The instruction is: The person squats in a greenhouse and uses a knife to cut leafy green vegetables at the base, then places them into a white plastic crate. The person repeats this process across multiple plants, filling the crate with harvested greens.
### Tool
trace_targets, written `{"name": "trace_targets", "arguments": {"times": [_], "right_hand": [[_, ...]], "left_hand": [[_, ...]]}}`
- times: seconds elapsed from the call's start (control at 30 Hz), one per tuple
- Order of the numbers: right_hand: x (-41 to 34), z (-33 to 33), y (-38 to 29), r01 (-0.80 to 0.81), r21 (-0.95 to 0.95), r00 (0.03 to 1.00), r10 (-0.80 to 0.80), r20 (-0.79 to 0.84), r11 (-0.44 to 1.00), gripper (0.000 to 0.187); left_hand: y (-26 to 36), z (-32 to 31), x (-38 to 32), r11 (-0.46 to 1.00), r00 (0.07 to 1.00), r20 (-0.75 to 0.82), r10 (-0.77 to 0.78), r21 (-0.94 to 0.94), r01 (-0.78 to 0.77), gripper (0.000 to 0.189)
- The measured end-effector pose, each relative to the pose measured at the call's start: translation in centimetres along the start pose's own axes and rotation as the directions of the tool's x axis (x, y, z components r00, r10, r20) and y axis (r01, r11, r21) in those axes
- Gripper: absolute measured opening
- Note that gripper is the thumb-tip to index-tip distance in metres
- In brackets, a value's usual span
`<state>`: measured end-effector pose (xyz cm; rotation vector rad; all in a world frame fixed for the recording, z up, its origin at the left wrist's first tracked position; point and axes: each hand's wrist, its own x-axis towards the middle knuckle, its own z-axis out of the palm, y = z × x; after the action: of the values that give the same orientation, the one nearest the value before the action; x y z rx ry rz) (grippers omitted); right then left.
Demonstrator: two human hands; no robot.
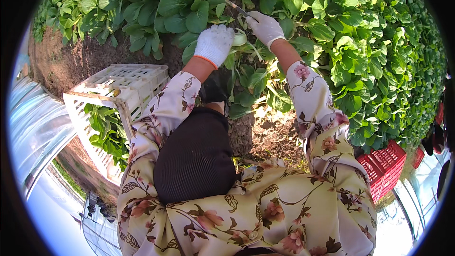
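Note:
My left hand, in a white knit glove with an orange cuff, is closed around a bok choy plant. The plant's pale green base sticks out on the right of the glove, and some of its leaves are hidden under the hand. In a thin white glove, my right hand grips a knife, its blade pointing up and left among the stems. Both hands are low over the growing bok choy, with loose and cut leaves on the soil beneath them.
A white plastic crate stands to my left with leafy greens in it. Behind me on the right is a red plastic crate. Bare soil runs along the bed's left side, beside clear plastic sheeting.

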<state>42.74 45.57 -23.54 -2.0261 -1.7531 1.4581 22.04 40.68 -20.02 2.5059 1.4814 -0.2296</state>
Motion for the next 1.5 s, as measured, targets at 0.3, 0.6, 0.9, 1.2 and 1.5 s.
{"name": "trace_targets", "arguments": {"times": [0.3,0.6,0.9,1.2,1.5], "right_hand": [[9.6,0.9,-2.5,-0.153,-0.201,0.986,0.135,-0.102,0.968,0.042],[2.7,3.4,-1.2,0.100,0.044,0.993,-0.098,-0.062,0.994,0.036],[6.7,5.4,-4.9,0.238,-0.334,0.971,-0.231,0.063,0.912,0.035],[9.3,7.3,-4.6,0.167,-0.388,0.983,-0.124,0.134,0.907,0.037],[11.1,10.2,-2.9,0.234,-0.463,0.944,-0.086,0.319,0.855,0.045]], "left_hand": [[-4.1,0.0,3.0,0.996,0.991,-0.111,-0.073,-0.058,0.067,0.015],[-7.9,-0.1,2.9,0.924,0.923,0.060,-0.381,0.013,0.381,0.020],[-8.5,2.9,-0.4,0.910,0.910,0.021,-0.415,-0.015,0.415,0.018],[-9.5,4.6,-1.4,0.919,0.916,-0.068,-0.394,-0.039,0.392,0.019],[-10.0,5.0,-1.9,0.910,0.909,-0.040,-0.415,-0.037,0.414,0.023]]}}
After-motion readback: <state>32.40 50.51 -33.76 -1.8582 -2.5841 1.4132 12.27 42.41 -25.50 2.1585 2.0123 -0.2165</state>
